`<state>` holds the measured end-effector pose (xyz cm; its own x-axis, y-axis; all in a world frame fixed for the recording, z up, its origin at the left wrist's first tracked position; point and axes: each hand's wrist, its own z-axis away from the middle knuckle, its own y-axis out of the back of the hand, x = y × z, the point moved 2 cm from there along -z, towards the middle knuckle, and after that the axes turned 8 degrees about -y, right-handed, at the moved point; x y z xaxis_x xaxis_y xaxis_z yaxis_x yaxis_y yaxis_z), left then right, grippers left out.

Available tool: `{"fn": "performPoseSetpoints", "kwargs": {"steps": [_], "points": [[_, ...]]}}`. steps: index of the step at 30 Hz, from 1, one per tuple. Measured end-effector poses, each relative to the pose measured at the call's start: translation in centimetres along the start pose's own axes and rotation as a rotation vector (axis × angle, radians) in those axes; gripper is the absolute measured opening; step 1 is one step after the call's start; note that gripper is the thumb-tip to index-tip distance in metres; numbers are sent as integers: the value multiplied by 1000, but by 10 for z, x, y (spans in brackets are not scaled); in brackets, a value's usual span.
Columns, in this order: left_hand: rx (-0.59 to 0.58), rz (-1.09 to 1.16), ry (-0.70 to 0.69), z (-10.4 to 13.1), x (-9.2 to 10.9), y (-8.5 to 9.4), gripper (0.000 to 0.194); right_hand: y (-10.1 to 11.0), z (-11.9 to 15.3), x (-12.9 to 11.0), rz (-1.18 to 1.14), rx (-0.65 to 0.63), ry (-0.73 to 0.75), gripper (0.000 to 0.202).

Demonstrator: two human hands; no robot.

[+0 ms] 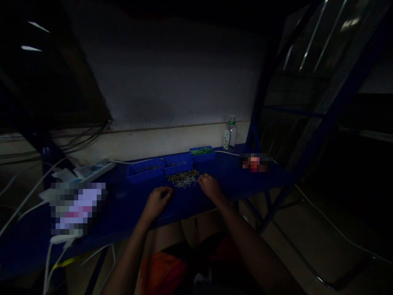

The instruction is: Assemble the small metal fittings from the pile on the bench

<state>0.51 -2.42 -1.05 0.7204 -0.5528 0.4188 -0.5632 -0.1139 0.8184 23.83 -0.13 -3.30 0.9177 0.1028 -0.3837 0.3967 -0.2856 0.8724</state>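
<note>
On the blue table, a heap of small brass-coloured fittings (181, 176) lies just behind a pile of thin silver screws or pins (185, 183). My right hand (210, 187) is at the right edge of these piles, fingertips pinched together; anything between them is too small and dark to name. To the front left of the piles, my left hand (157, 201) rests low over the table with fingers curled toward the thumb. Whatever it may hold is hidden. Behind the heap stand a blue bin (145, 174), a second blue bin (177, 167) and a bin with green pieces (202, 157).
A clear bottle (230, 136) stands by the wall at the back right. On the left are a power strip (96, 170), white cables and a blurred-out lilac object (80, 207). Another blurred-out reddish object (254, 163) lies at right. Blue frame posts flank the table (123, 205).
</note>
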Motion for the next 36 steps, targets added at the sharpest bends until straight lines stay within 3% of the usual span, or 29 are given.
{"fn": "performPoseSetpoints", "kwargs": {"steps": [5, 14, 19, 23, 29, 36], "points": [[-12, 22, -9, 1, 1, 0, 32, 0, 2, 0, 58, 36, 4, 24], [-9, 15, -20, 4, 4, 0, 31, 11, 0, -1, -96, 56, 0, 20], [-3, 10, -8, 4, 1, 0, 30, 24, 6, 7, -220, 42, 121, 18], [4, 9, -10, 4, 1, 0, 30, 28, 15, 16, -133, -61, 195, 12], [-6, 20, -7, 4, 3, 0, 32, 15, 7, -5, 36, -66, 266, 14], [-9, -45, -37, 4, 5, 0, 29, 10, 5, -20, -13, -4, 302, 20]]}}
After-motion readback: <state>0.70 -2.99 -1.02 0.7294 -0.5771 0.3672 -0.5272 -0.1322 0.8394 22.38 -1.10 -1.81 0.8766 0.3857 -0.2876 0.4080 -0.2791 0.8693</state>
